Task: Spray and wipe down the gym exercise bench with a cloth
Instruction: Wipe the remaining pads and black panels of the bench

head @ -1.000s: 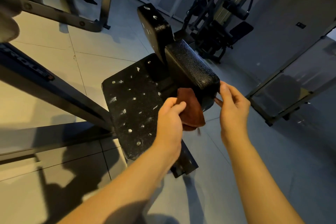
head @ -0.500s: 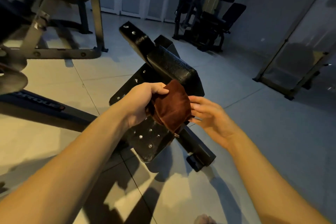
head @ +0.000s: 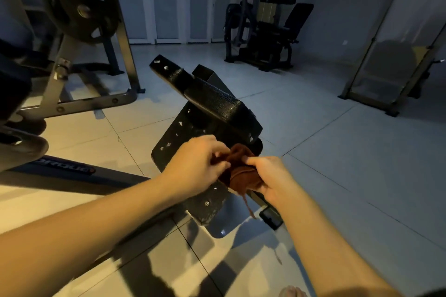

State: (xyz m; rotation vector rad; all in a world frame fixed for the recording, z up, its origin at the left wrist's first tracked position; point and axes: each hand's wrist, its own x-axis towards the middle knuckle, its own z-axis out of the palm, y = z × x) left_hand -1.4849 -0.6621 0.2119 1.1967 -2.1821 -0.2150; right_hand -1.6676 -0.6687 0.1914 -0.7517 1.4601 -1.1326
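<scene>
A black padded exercise bench (head: pixel 217 103) lies tipped on the tiled floor, its underside plate with bolts (head: pixel 173 142) facing me. In front of that plate I hold a bunched brown cloth (head: pixel 239 171) in both hands. My left hand (head: pixel 195 166) pinches the cloth's left side and my right hand (head: pixel 268 178) grips its right side from below. A loose thread hangs down from the cloth. No spray bottle is in view.
A weight rack with a plate (head: pixel 79 7) and steel frame (head: pixel 72 103) stands at the left. A black beam (head: pixel 67 169) runs along the floor at lower left. A cable machine (head: pixel 263 31) stands at the back, and a framed panel (head: pixel 391 60) leans at right.
The view has pulled back from the bench. The cloth came off the pad's end, and my right hand has closed on it, so both hands now bunch it lower down.
</scene>
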